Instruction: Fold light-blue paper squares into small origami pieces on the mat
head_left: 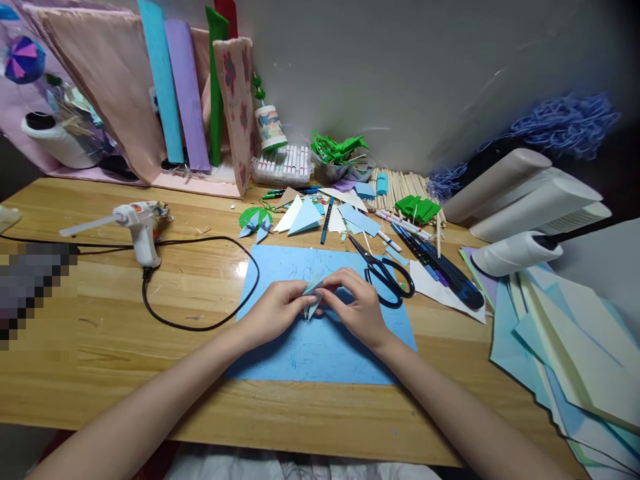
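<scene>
Between my two hands is a small piece of folded light-blue paper (312, 293), its pointed ends showing above and below the fingers. My left hand (280, 303) pinches it from the left side. From the right, my right hand (357, 303) grips it too, thumb and fingertips pressed on the paper. Both hands are over a blue sheet (320, 363) lying on the wooden table. Black-handled scissors (387, 277) rest near my right hand, partly on that sheet. Two small folded blue paper pieces (256, 227) lie beyond the sheet, by a green disc.
A white glue gun (143, 230) stands at left, its black cable (200, 328) looping toward the sheet. Paper scraps (305, 217), pens and a utility knife (455, 283) lie behind and to the right. Stacked coloured paper (575, 347) and white rolls (537, 207) occupy the right side.
</scene>
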The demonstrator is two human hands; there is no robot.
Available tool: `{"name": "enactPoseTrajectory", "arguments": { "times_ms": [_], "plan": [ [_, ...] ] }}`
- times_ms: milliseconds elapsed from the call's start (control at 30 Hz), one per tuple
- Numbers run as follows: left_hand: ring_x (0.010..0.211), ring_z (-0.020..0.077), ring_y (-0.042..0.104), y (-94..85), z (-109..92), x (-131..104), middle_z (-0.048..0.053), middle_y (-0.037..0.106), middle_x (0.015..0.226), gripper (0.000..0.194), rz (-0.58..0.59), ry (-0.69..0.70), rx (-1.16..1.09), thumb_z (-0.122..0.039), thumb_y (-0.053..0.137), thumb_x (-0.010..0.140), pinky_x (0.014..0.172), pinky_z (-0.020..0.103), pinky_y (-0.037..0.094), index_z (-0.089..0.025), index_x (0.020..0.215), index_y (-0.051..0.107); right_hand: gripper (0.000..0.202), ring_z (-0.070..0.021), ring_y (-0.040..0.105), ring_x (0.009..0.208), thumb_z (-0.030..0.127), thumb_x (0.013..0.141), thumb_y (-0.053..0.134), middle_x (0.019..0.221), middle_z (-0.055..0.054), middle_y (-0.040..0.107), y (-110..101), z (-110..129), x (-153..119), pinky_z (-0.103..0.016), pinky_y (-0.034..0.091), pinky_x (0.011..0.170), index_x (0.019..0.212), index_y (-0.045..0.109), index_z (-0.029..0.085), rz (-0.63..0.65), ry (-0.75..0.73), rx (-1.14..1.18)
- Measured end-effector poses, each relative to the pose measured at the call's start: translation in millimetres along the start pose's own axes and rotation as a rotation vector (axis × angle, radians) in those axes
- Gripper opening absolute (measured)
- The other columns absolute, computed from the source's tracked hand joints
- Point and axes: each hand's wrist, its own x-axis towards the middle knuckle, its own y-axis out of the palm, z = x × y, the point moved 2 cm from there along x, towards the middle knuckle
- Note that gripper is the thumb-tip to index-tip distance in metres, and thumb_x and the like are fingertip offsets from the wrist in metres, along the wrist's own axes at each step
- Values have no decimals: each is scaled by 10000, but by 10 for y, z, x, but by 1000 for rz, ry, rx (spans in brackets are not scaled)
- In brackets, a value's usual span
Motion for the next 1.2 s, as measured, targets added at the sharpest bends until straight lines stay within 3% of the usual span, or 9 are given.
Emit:
{"name": "enactPoseTrajectory", "arguments": {
  "times_ms": [167, 267, 400, 633, 767, 867, 1000, 1200],
  "plan": [
    [601, 107, 475, 6, -34, -11, -23, 549, 614, 336, -12, 23, -17, -364, 402, 855, 595, 202, 359, -142, 654, 554, 53, -137, 531, 658, 207, 793, 578, 698, -2, 556, 20, -12, -10, -280, 435, 623, 743, 560, 198, -16, 103, 54],
    [611, 115, 498, 13, -49, -5, -12, 578, 624, 346, -31, 11, -102, -370, 391, 858, 605, 208, 369, -141, 661, 560, 76, -135, 547, 686, 243, 788, 584, 762, -7, 565, 37, -38, -18, -276, 460, 640, 838, 545, 201, -25, 201, 155],
    [627, 129, 521, 5, -51, 5, -2, 579, 627, 337, -72, -4, -238, -380, 387, 852, 614, 219, 385, -143, 684, 558, 169, -125, 546, 665, 304, 745, 633, 755, 3, 543, 83, -59, -12, -265, 468, 630, 815, 530, 189, 62, 279, 270],
    [542, 101, 373, -38, -70, -22, -48, 368, 526, 362, -174, 34, 133, -365, 401, 848, 525, 217, 274, -161, 551, 442, 192, -107, 523, 581, 305, 754, 618, 633, 23, 519, 97, -101, 23, -230, 438, 544, 669, 512, 168, 90, 339, 431],
    [608, 112, 420, -53, -116, -32, -29, 445, 606, 321, -264, 108, 219, -370, 465, 816, 579, 223, 310, -160, 575, 484, 159, -108, 507, 608, 268, 778, 588, 650, 13, 534, 92, -95, 15, -236, 421, 572, 676, 526, 162, 163, 282, 307],
    [585, 110, 428, -64, -93, -22, -27, 467, 585, 294, -303, 72, 127, -373, 516, 783, 558, 219, 321, -154, 587, 531, 128, -114, 522, 644, 243, 774, 597, 674, 6, 555, 96, -53, -1, -243, 425, 609, 690, 544, 163, 168, 245, 218],
    [507, 90, 404, -95, -17, 10, -45, 415, 495, 343, -357, -37, -91, -380, 561, 750, 492, 204, 303, -146, 512, 482, 121, -120, 557, 667, 270, 766, 609, 720, -6, 585, 102, -14, -2, -242, 463, 617, 733, 568, 162, 142, 297, 281],
    [536, 100, 497, -126, 11, 38, -21, 535, 526, 323, -289, -133, -277, -408, 594, 713, 551, 205, 407, -124, 561, 583, 101, -136, 582, 704, 260, 805, 557, 764, -27, 611, 68, -6, 12, -251, 488, 634, 782, 587, 166, 90, 301, 267]
  ]
}}
